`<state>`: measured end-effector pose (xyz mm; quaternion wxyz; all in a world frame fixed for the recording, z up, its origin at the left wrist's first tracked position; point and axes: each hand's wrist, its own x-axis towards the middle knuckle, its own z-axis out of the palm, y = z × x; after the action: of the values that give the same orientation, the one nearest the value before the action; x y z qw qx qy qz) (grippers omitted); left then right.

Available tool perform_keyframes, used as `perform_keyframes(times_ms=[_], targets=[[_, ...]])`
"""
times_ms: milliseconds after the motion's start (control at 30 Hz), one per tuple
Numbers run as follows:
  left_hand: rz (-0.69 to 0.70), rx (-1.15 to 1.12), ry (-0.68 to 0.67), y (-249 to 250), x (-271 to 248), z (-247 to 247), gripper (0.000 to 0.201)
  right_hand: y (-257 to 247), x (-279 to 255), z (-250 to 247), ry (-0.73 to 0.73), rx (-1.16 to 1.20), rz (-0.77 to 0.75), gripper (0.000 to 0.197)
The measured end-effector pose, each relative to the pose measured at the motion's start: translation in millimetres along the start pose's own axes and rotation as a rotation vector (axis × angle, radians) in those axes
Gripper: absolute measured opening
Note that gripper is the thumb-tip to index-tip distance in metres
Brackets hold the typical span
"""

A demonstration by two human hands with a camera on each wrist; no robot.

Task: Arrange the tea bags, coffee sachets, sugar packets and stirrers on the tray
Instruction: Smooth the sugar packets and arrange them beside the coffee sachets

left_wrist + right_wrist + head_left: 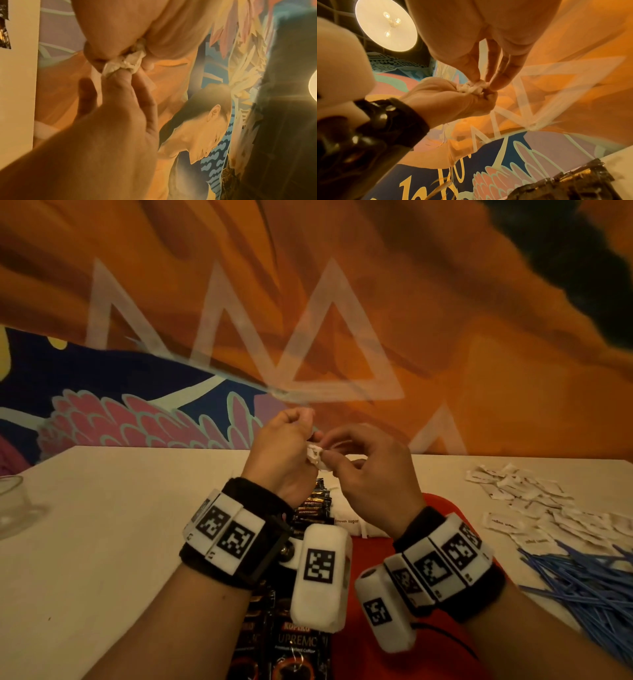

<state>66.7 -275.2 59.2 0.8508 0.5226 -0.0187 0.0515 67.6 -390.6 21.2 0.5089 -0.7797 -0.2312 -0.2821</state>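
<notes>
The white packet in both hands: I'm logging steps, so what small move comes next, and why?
Probably lower the packet onto the red tray: left hand and right hand pinch it, crumpled, above the tray, beside the coffee sachets.

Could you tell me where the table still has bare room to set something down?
The table is bare on the left, between the clear glass and the coffee sachets. The right side is crowded with white packets and blue stirrers. The red tray shows some bare surface near the wrists.
</notes>
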Motion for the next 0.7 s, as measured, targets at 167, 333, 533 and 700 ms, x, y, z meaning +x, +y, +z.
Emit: perform_keyframes(times_ms=[167,333,533,700], targets=[[0.043,-0.103,0.072,-0.1,4.9,-2.4,0.02,-2.5,-0.1,1.2,-0.026,0.05,0.019,0.017],[0.187,-0.029,0.132,2.2,9.8,-10.9,0.024,-6.9,5.7,-9.3,-0.031,0.251,0.118,0.024],[0.209,0.439,-0.016,5.3,6.5,-16.2,0.034,-8.7,15.6,-28.2,0.076,0.412,0.211,0.026],[0.291,0.582,-0.202,-0.9,0.8,-14.0,0.013,-7.4,15.0,-30.6,0.063,0.455,0.295,0.027]])
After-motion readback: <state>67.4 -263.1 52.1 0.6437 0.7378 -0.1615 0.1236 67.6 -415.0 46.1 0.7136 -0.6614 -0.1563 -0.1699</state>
